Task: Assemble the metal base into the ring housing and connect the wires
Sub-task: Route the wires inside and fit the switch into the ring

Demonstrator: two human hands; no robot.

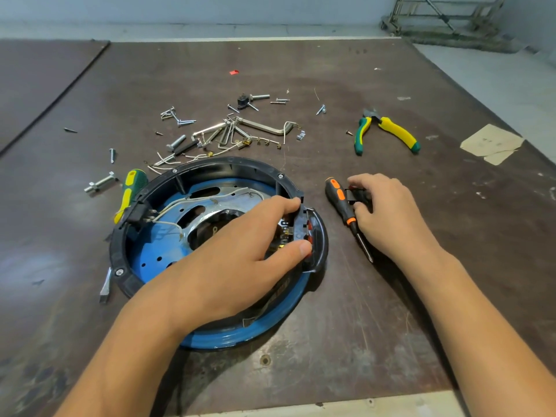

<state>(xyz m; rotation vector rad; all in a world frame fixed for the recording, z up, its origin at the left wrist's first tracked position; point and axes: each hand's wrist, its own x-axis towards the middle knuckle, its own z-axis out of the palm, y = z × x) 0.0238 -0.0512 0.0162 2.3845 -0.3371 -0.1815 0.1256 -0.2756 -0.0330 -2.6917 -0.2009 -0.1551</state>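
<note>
We find the ring housing point(210, 165) lying toward the near edge of the table point(391, 326), with the blue metal base point(150, 251) sitting inside it. The base's rim shows outside the ring on the near side, so we judge the two not fully seated. White wires point(186, 201) loop loosely across the base from a black connector on the housing's left wall. The left hand point(240, 251) reaches across the assembly, its grip closed in a pinch, forefinger and thumb on the black control panel point(317, 236) at the housing's right side. The right hand point(388, 212) rests on the table just beside the housing, its grip curled round a small black part point(356, 195) next to the orange-and-black screwdriver point(343, 203). Risks from here: pressing the panel home could trap a wire between panel and base, since the slack lies close by and the left hand hides that area. The housing may also shift on the base under a one-sided push. Loose screws point(228, 130) lie well apart toward the far edge — they are easily scattered.
</note>
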